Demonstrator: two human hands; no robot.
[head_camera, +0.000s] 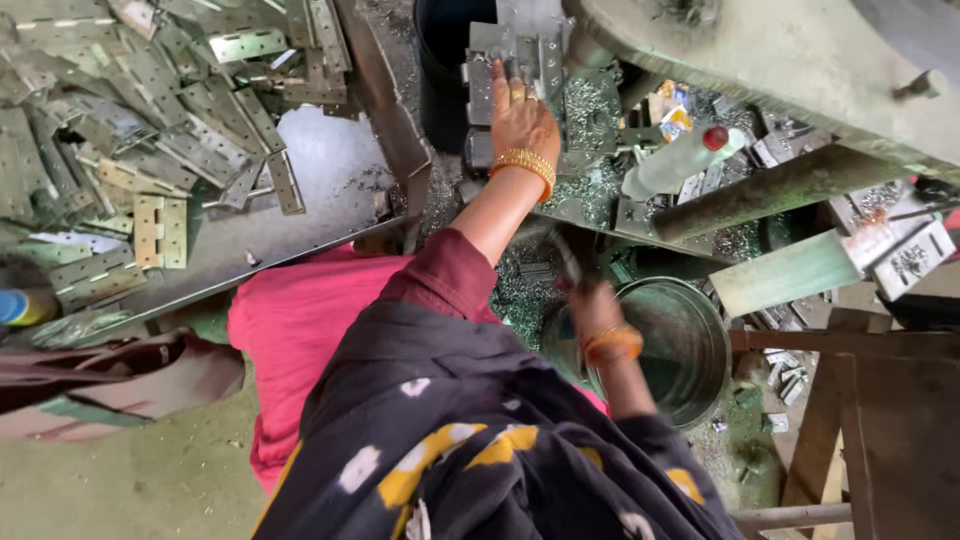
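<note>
My left hand (520, 115), with gold bangles and a ring, reaches forward onto the bed of a press machine (760, 50). Its fingers curl over a grey metal hinge plate (525, 50) among a stack of plates. My right hand (595, 305) is blurred, lower and to the right, above a round metal bucket (690, 345). It is closed around a thin dark rod (567, 258) that points up and away from me. My lap is covered by pink cloth and a dark patterned scarf.
A metal tray (320, 170) at the left holds a heap of several hinge plates (130, 110). Metal shavings (590, 105) cover the machine bed. A plastic bottle with a red cap (680, 155) lies there. A green lever bar (790, 270) and a wooden frame (860, 400) stand at the right.
</note>
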